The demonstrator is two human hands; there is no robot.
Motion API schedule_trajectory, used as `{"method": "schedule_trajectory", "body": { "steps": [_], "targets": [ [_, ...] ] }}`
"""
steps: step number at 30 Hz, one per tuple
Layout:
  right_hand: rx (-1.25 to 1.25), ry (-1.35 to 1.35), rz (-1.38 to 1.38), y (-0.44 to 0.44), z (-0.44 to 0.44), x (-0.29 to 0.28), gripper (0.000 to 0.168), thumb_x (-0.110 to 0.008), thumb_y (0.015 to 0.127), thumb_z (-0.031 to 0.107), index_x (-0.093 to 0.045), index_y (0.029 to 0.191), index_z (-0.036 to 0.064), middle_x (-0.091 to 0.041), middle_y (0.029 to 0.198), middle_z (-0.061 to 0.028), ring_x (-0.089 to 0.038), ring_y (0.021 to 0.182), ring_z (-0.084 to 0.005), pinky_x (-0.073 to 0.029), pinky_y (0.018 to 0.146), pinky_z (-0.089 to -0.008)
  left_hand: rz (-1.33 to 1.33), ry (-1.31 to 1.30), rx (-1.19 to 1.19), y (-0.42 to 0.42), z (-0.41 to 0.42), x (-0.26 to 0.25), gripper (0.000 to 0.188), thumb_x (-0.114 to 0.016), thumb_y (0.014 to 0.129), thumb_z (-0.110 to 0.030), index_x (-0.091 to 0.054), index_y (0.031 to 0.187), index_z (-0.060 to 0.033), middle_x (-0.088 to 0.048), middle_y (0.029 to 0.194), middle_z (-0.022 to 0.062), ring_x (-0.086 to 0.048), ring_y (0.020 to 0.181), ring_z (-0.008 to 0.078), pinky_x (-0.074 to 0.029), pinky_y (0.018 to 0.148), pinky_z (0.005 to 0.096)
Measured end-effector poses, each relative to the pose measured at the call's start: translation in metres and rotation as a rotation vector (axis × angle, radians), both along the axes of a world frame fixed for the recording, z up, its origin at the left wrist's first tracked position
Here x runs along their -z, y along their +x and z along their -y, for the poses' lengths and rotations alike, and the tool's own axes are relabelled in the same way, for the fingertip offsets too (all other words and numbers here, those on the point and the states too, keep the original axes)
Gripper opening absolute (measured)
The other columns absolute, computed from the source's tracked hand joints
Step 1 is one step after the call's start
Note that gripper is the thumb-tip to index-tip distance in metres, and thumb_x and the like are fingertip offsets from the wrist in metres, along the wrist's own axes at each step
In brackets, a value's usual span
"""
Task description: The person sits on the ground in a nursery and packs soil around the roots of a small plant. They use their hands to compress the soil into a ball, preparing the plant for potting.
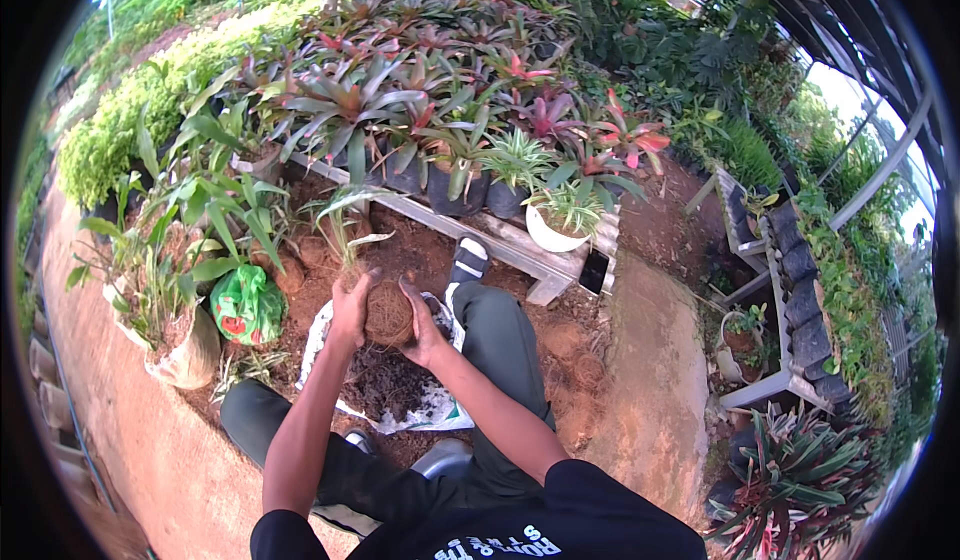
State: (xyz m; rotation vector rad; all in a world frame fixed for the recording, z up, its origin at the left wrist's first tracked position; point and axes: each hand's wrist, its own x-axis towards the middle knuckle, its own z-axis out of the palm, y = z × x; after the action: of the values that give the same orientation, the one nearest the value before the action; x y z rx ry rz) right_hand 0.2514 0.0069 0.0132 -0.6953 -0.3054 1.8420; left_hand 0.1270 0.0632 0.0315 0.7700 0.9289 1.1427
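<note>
Both my hands are closed around a round ball of brown coir fibre (390, 314). My left hand (351, 308) grips its left side, and my right hand (425, 329) presses on the right. A plant with long pale-green leaves (341, 233) rises just above my left hand; whether its stem is rooted in the ball I cannot tell. Beneath the ball, dark potting soil (386, 383) lies heaped on a white plastic sack (381, 419) spread between my legs.
A green plastic bag (247, 305) and a sack-wrapped plant (184, 346) stand at left. Ahead, a metal-framed bench (442, 222) carries potted bromeliads (352, 102), a spider plant in a white pot (553, 231) and a phone (594, 272). Coir clumps (585, 372) lie at right.
</note>
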Motion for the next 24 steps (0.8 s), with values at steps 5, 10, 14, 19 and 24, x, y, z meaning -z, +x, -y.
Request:
{"method": "schedule_trajectory", "body": {
  "steps": [5,10,14,19,24],
  "targets": [
    [0.149,-0.026,0.19,-0.007,-0.003,0.019,0.051,-0.058,0.092,0.045,-0.055,0.125,0.007,-0.063,0.117,-0.0081,-0.064,0.102,-0.0196,-0.052,0.09,-0.0383,-0.12,0.071,-0.176,0.008,0.025,-0.007,0.047,-0.074,0.083,-0.023,-0.056,0.118,0.0014,-0.066,0.104,0.0124,-0.064,0.087,0.0192,-0.054,0.077,0.034],
    [0.445,0.437,1.123,-0.032,0.012,0.001,0.048,-0.075,0.081,0.022,-0.058,0.117,-0.004,-0.062,0.116,-0.0156,-0.057,0.112,-0.0265,-0.044,0.097,-0.0387,0.044,-0.196,-0.234,-0.005,0.037,0.001,0.042,-0.069,0.087,-0.028,-0.057,0.117,-0.0011,-0.065,0.104,0.0115,-0.064,0.089,0.021,-0.054,0.079,0.0355],
    [0.473,0.622,1.247,-0.041,0.02,-0.009,0.051,-0.077,0.076,0.019,-0.057,0.117,-0.004,-0.061,0.114,-0.0189,-0.058,0.11,-0.0315,-0.045,0.096,-0.04,0.073,-0.238,-0.174,-0.021,0.039,0.015,0.04,-0.061,0.091,-0.036,-0.057,0.117,-0.0053,-0.064,0.108,0.0112,-0.064,0.094,0.0226,-0.054,0.084,0.0378],
    [0.372,0.819,1.325,-0.042,0.024,-0.019,0.054,-0.078,0.074,0.021,-0.056,0.119,-0.001,-0.057,0.116,-0.0185,-0.059,0.108,-0.0343,-0.047,0.093,-0.0414,0.32,-0.35,0.036,-0.036,0.049,0.014,0.043,-0.046,0.095,-0.045,-0.058,0.117,-0.0092,-0.064,0.113,0.0119,-0.063,0.102,0.0267,-0.051,0.092,0.0416],
    [0.261,0.828,1.175,-0.039,0.016,-0.002,0.054,-0.076,0.081,0.026,-0.054,0.122,0.0,-0.058,0.119,-0.0145,-0.056,0.112,-0.0276,-0.043,0.097,-0.0371,0.305,-0.359,0.075,-0.062,0.052,0.041,0.057,-0.044,0.094,-0.056,-0.049,0.13,-0.0116,-0.058,0.127,0.0125,-0.058,0.115,0.0286,-0.044,0.102,0.0478]
  ]
}}
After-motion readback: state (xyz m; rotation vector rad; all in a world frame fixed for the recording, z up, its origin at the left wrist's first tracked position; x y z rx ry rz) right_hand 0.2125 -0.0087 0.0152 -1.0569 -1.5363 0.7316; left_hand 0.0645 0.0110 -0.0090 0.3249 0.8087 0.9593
